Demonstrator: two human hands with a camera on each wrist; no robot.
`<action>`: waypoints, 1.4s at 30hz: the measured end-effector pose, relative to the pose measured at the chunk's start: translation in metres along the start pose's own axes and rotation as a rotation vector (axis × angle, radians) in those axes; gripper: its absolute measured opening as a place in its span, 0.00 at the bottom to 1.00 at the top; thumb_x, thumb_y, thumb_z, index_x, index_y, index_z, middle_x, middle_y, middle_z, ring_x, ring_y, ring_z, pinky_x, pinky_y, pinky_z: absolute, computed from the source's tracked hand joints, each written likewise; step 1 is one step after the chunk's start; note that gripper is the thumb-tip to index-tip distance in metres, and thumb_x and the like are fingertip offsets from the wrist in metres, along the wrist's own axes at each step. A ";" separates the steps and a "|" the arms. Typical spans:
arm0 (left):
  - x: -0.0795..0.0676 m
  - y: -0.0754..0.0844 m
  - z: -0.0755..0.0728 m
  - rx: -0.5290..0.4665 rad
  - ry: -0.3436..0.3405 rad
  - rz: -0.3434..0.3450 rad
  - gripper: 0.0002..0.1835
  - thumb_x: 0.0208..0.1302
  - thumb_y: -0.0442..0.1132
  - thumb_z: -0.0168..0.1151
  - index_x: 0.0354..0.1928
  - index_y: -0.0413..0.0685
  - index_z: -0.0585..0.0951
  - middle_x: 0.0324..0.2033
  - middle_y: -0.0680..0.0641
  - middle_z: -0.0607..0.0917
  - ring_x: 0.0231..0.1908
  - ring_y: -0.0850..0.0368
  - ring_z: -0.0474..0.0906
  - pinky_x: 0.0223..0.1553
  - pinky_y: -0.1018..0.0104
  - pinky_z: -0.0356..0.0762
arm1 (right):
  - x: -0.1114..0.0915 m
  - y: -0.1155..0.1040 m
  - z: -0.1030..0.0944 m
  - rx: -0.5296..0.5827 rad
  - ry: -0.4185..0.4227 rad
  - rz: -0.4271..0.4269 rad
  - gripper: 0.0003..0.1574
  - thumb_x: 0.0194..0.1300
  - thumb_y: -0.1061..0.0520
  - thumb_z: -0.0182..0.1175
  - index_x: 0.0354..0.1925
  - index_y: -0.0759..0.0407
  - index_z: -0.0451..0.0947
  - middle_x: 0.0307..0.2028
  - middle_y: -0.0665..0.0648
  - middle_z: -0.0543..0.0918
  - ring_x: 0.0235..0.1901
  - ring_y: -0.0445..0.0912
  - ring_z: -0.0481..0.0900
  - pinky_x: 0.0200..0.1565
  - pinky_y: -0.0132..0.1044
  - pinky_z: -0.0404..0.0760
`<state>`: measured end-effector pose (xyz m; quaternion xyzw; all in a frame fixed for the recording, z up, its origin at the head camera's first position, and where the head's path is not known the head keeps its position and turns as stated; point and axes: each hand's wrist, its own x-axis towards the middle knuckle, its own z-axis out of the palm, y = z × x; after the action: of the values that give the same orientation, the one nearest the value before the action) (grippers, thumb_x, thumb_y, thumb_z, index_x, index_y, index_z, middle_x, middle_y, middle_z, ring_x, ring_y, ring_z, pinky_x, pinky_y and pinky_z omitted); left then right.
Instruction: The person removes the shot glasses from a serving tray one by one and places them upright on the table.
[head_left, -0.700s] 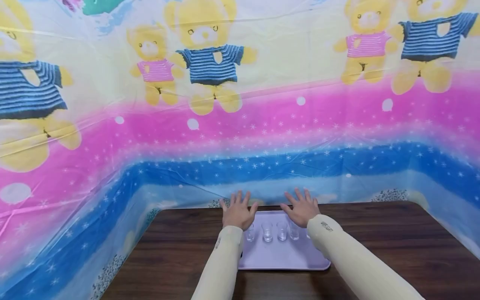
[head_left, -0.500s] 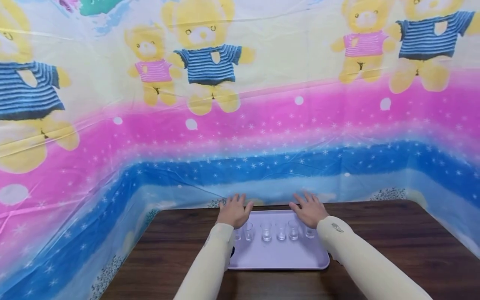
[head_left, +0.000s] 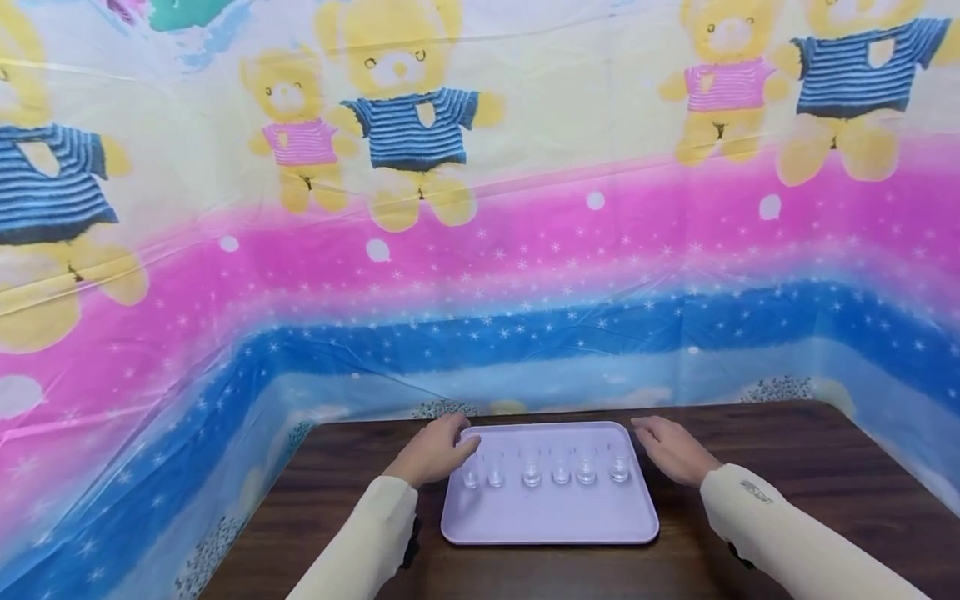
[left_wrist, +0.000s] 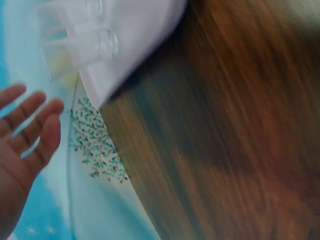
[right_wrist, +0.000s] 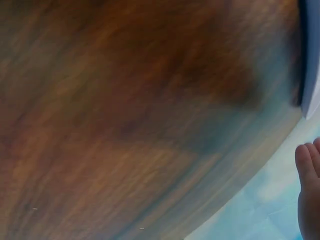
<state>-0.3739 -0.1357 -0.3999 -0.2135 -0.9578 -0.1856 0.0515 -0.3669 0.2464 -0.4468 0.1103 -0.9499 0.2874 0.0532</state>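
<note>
The left hand hovers at the tray's far left corner, its thumb over the rim in the head view; the left wrist view shows it apart from the tray, fingers spread, slightly bent and holding nothing. The purple tray lies flat on the brown bench, between the hands, with six small clear glasses standing upright in a row across it. The right hand is just beside the far right corner, fingers loosely extended, gripping nothing. The step in hand seems to be bracketing the tray and its row; any grip there would call for both hands closing in evenly. The leftmost glass would hinder the left thumb, and the bear-print cloth hangs close behind the bench.
</note>
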 end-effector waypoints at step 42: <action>0.021 -0.058 0.004 -0.003 0.050 -0.205 0.18 0.63 0.29 0.58 0.55 0.31 0.75 0.53 0.32 0.73 0.54 0.36 0.70 0.52 0.45 0.70 | -0.024 0.020 0.011 0.010 -0.067 -0.059 0.23 0.61 0.59 0.63 0.55 0.60 0.77 0.45 0.50 0.78 0.47 0.48 0.76 0.48 0.49 0.75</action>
<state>-0.4179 -0.1744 -0.4190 -0.1096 -0.9727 -0.1966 0.0558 -0.3488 0.2602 -0.4706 0.1479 -0.9461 0.2867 0.0293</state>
